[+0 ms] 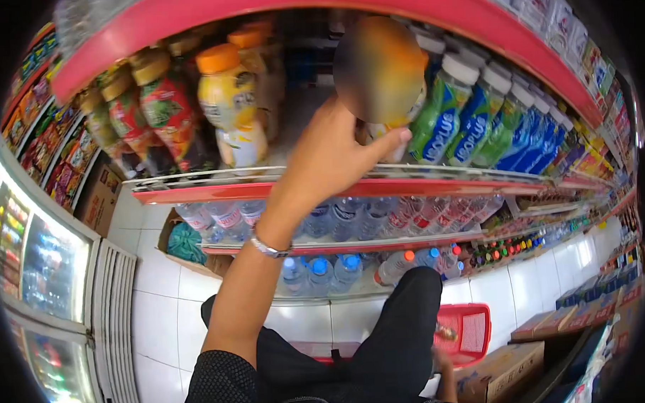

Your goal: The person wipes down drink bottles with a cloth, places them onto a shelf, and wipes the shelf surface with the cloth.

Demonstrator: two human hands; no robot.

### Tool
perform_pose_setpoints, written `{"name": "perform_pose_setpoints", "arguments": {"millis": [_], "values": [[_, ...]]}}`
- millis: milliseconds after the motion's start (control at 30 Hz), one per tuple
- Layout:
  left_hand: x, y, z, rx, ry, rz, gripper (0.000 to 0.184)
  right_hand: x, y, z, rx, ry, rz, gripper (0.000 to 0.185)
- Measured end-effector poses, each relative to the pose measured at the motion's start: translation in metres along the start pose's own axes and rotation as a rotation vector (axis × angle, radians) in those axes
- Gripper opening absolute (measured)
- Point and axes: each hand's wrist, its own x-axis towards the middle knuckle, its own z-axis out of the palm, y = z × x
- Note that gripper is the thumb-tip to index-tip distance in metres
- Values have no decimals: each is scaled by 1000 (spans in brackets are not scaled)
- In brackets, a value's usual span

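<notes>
My left hand (342, 147), with a metal band on its wrist, reaches up to the top shelf. It is closed on a yellow drink bottle with an orange cap (402, 74). The thumb crosses low in front of the bottle; a blurred patch hides the other fingers. To the left stands a similar yellow-and-white bottle with an orange cap (231, 109). Green and blue Isoplus bottles (443, 108) stand close on the right. My right hand (443, 368) hangs low beside a red basket (487, 331), its fingers unclear. A small packaged item (446, 333) shows at the basket's near side.
A white wire rail and red shelf edge (379, 187) run below the bottles. Lower shelves hold water bottles (319, 267). Glass-door fridges (51, 261) stand at left, with a cardboard box (189, 245) nearby. More cartons (502, 373) sit at lower right.
</notes>
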Motion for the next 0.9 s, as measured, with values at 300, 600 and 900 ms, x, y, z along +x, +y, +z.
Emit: {"name": "perform_pose_setpoints", "arguments": {"millis": [300,600,900], "values": [[-4,11,9,-6,60,-138,45,-79,83,79,-442,-295,294,39],[-10,5,1,65,-23,-266,52,-69,31,44,-559,-211,188,38],[-10,9,1,134,-45,-246,59,28,-13,-21,-725,-73,-73,36]]}}
